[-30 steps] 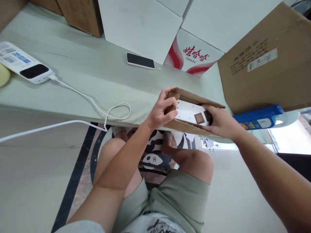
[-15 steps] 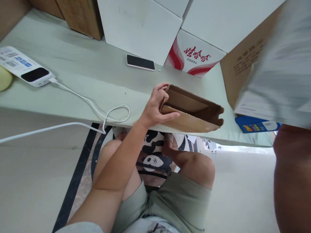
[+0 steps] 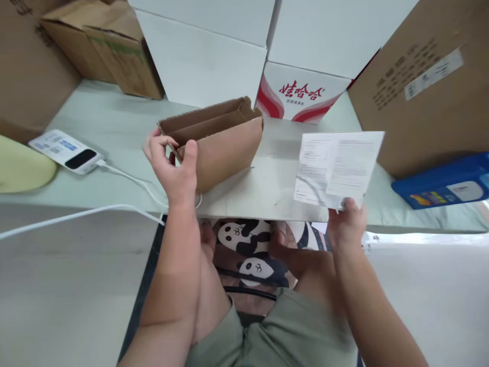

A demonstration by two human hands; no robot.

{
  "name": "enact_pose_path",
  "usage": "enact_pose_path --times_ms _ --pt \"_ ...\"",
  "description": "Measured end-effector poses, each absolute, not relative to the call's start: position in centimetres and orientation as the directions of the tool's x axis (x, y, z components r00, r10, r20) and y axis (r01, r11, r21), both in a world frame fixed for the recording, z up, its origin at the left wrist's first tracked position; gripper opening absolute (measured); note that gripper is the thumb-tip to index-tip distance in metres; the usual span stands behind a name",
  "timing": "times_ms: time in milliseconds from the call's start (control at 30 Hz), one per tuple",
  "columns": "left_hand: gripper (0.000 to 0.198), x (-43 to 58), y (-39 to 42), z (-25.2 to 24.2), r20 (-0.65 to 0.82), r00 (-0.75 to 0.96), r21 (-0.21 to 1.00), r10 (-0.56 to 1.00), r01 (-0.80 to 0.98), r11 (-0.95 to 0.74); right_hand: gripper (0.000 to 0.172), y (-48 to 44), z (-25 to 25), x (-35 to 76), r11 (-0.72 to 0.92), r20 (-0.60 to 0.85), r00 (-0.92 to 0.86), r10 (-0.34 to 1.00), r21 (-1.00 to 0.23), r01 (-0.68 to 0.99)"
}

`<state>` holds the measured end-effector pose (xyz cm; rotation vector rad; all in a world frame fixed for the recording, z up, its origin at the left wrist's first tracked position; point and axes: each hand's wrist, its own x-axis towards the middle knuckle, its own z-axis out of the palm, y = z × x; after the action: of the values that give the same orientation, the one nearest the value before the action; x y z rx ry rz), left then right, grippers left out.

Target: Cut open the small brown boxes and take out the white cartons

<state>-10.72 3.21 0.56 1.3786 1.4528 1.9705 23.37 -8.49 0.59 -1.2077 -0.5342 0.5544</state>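
My left hand is closed on the left end of an open brown cardboard box, thumb on its near wall and fingers over the end edge. The box stands tilted on the pale green surface, and its inside shows a lengthwise inner flap or wall. In my right hand is a white printed leaflet, pinched at its lower edge and held above the front of the surface. A crease runs down its middle; the print is too small to read.
White cartons and a red-and-white box line the back. A large brown carton and a blue package stand right. At left lie a white device with a cable and a yellow object.
The cardboard box has moved left and turned in my left hand. My right hand has come into view with the leaflet; the blurred white thing at right has gone. The phone no longer shows.
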Motion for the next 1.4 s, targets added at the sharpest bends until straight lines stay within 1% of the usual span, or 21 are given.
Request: enact_pose_path --times_ms 133,233,300,367,400,433,467,533,567,633,700,767,833,900,967,1033,1100,1167,1267,1333,1400 --pt "0.049 -10.0 2.4 1.3 0.629 -0.504 0.776 0.593 0.452 -0.439 0.046 -6.3 -2.5 21.5 0.252 0.043 0.758 0.651 -0.954 -0.162" --pt "0.05 -8.4 0.8 2.4 0.848 -0.447 0.529 0.284 0.712 -0.462 0.056 -5.9 -3.4 20.8 0.208 0.075 0.772 0.632 -0.975 -0.075" --pt "0.032 -6.2 -0.5 2.8 0.913 -0.381 0.394 0.146 0.73 -0.558 0.064 -6.0 -3.3 20.8 0.191 0.141 0.77 0.622 -0.981 0.025" --pt "0.011 -3.2 -1.8 2.4 0.913 -0.271 0.408 0.305 0.581 -0.705 0.072 -6.2 -3.2 21.1 0.209 0.239 0.761 0.603 -0.968 0.139" --pt "0.007 -1.5 -2.3 1.9 0.891 -0.146 0.443 0.43 0.484 -0.754 0.076 -6.4 -3.1 21.2 0.213 0.292 0.752 0.591 -0.956 0.204" --pt "0.009 0.1 -2.7 1.2 0.811 -0.032 0.551 0.584 0.379 -0.743 0.078 -6.6 -3.2 21.2 0.21 0.349 0.735 0.582 -0.937 0.279" --pt "0.017 1.7 -2.9 0.4 0.688 0.056 0.69 0.724 0.26 -0.676 0.079 -6.8 -3.4 21.2 0.205 0.409 0.702 0.583 -0.91 0.361" --pt "0.049 4.1 -3.1 -1.1 0.375 0.199 0.925 0.906 -0.013 -0.38 0.08 -7.5 -4.0 20.7 0.238 0.536 0.559 0.633 -0.821 0.519" --pt "0.065 5.0 -3.0 -1.7 0.24 0.25 0.968 0.938 -0.135 -0.212 0.078 -7.9 -4.4 20.3 0.282 0.587 0.447 0.674 -0.765 0.579" --pt "0.085 5.8 -2.8 -2.5 0.072 0.287 0.956 0.955 -0.292 0.016 0.07 -8.8 -5.0 19.3 0.386 0.627 0.203 0.752 -0.669 0.635" --pt "0.094 5.8 -2.4 -2.9 0.007 0.234 0.943 0.972 -0.326 0.071 0.06 -9.5 -5.3 18.6 0.427 0.591 0.041 0.806 -0.627 0.652" --pt "0.097 5.4 -1.8 -3.0 0.006 0.17 0.958 0.985 -0.284 0.043 0.053 -10.0 -5.1 18.3 0.424 0.544 -0.028 0.839 -0.62 0.66" --pt "0.089 4.9 -1.1 -3.0 0.008 0.154 0.977 0.988 -0.213 0.026 0.046 -10.0 -4.6 18.7 0.432 0.515 -0.071 0.854 -0.627 0.648" --pt "0.075 4.4 -0.4 -2.9 -0.014 0.131 0.986 0.991 -0.161 0.035 0.039 -9.7 -4.2 19.4 0.437 0.498 -0.087 0.863 -0.648 0.623" --pt "0.061 4.2 0.0 -2.7 -0.046 0.08 0.982 0.996 -0.181 0.06 0.038 -9.2 -4.1 20.3 0.39 0.492 0.01 0.871 -0.702 0.595" --pt "0.053 4.1 0.1 -2.4 -0.064 0.057 0.965 0.996 -0.25 0.076 0.043 -8.7 -4.2 21.0 0.296 0.456 0.194 0.869 -0.791 0.535" --pt "0.052 4.1 0.1 -2.2 -0.057 0.08 0.949 0.995 -0.305 0.079 0.053 -8.1 -4.6 21.3 0.22 0.357 0.314 0.88 -0.891 0.397" --pt "0.053 4.1 -0.1 -2.1 -0.045 0.113 0.95 0.993 -0.302 0.077 0.063 -7.6 -5.0 21.2 0.171 0.23 0.315 0.921 -0.964 0.203" --pt "0.052 3.7 -0.7 -2.1 -0.039 0.153 0.975 0.988 -0.213 0.071 0.069 -7.6 -5.6 20.4 0.076 0.053 0.285 0.957 -0.995 -0.071" --pt "0.05 3.3 -1.6 -2.0 -0.003 0.188 0.992 0.982 -0.121 0.026 0.067 -8.3 -5.6 19.9 0.05 -0.001 0.337 0.942 -0.989 -0.142" --pt "0.051 2.9 -2.6 -1.6 0.077 0.229 0.996 0.97 -0.06 -0.065 0.06 -9.3 -5.1 19.6 0.115 0.064 0.418 0.906 -0.988 -0.098"
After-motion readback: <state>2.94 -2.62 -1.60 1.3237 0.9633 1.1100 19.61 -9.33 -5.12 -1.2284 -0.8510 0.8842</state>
